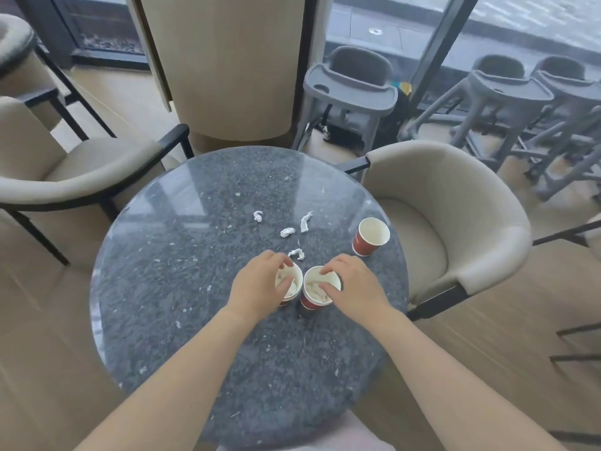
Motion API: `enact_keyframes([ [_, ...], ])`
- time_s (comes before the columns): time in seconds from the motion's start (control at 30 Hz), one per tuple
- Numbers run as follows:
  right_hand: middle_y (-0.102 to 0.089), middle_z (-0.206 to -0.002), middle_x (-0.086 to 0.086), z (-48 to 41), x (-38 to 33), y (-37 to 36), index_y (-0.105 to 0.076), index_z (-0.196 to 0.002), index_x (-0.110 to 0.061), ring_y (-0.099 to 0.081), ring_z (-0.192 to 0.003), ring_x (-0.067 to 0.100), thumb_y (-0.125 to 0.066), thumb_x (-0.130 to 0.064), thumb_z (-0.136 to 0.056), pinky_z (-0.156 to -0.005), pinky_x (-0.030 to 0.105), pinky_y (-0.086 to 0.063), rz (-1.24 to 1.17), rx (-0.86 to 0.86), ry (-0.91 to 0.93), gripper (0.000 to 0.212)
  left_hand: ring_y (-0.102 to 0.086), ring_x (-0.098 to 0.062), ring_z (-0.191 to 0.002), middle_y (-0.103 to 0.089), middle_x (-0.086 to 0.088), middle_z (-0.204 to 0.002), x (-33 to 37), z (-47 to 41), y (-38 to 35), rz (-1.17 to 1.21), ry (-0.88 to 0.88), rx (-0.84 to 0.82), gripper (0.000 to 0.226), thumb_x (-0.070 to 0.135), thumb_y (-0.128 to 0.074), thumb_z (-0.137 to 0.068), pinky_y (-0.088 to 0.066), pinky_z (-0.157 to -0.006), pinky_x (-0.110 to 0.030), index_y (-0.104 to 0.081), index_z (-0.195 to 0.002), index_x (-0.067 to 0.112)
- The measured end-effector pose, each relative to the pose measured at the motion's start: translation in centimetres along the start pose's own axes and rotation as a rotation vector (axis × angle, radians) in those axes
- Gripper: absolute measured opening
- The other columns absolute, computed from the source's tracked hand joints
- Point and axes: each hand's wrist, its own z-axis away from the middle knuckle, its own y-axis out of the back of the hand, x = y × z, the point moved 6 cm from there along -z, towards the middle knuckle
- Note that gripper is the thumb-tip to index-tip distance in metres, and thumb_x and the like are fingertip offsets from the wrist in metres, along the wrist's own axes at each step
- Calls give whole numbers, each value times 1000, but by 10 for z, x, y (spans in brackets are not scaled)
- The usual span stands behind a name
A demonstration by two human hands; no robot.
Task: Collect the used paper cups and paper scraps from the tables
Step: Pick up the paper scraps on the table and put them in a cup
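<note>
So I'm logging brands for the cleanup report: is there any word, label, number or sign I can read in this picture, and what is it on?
None can be read.
Red paper cup standing alone by the table edge: no print shows on its side.
The two cups under the left hand and right hand: their red sides are mostly hidden, no text visible.
Grey high chairs: no label readable.

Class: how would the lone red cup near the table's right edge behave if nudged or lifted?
The lone cup looks empty, so probably light and easily tipped. Its thin paper wall would likely dent if squeezed. Near the table edge, a push might knock it off.
</note>
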Motion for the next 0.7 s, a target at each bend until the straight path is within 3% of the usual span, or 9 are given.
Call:
enact_keyframes([
  [0.17, -59, -103, -6, -24, -2, 11, -63, -97, -22, -50, -101, 15, -65, -24, -81, -86, 27, -41, -29, -4, 36, 16, -53, -11, -90, -52, 13, -93, -17, -11, 17, 10, 79, 28, 14, 32, -59, -85, -46, -73, -30, -57, -99, 31],
  [0.3, -59, -104, -5, -52, 5, 14, -64, -97, -22, -49, -103, 15, -65, -25, -82, -87, 25, -37, -43, -24, 72, 16, -53, -10, -86, -52, 12, -92, -22, -32, 25, -11, 142, 57, 12, 32, -58, -86, -47, -74, -31, -56, -98, 30],
  [0.7, -54, -117, -1, -173, 31, -19, -59, -110, -18, -44, -111, 19, -58, -25, -88, -87, 28, -40, 126, -369, 365, 23, -57, -15, -85, -61, 4, -93, -35, -93, 1, 111, 421, 89, 10, 23, -61, -85, -46, -84, -30, -61, -95, 22],
])
